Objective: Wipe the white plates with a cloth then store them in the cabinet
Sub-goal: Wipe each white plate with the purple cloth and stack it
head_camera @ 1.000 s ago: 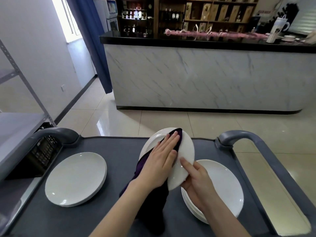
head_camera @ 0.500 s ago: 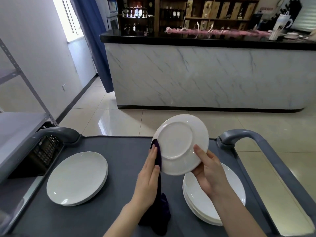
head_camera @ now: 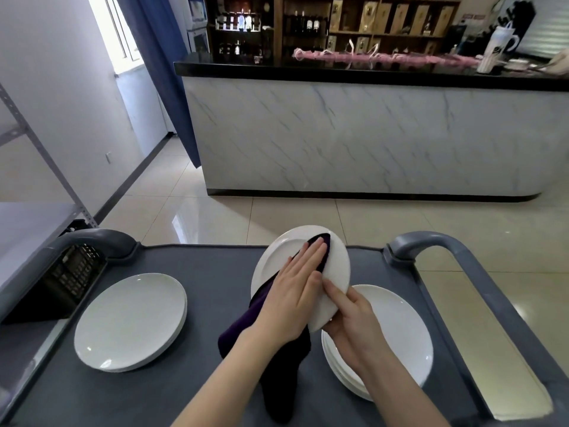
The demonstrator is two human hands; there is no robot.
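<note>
Left grip (head_camera: 295, 291), fingers flat, presses cloth (head_camera: 277, 365) on tilted plate (head_camera: 337, 266); right grip (head_camera: 351, 322) clasps its rim. On cart (head_camera: 215, 272): plate stack (head_camera: 400, 334) at 4 o'clock, second stack (head_camera: 132, 322) at 8 o'clock.

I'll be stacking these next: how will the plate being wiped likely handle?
Probably stiff: the plate shows no bend under the left hand pressing the cloth flat. Its glossy surface looks slippery, so the right hand pinching its lower edge seems wise. Likely ceramic, so breakable.
</note>
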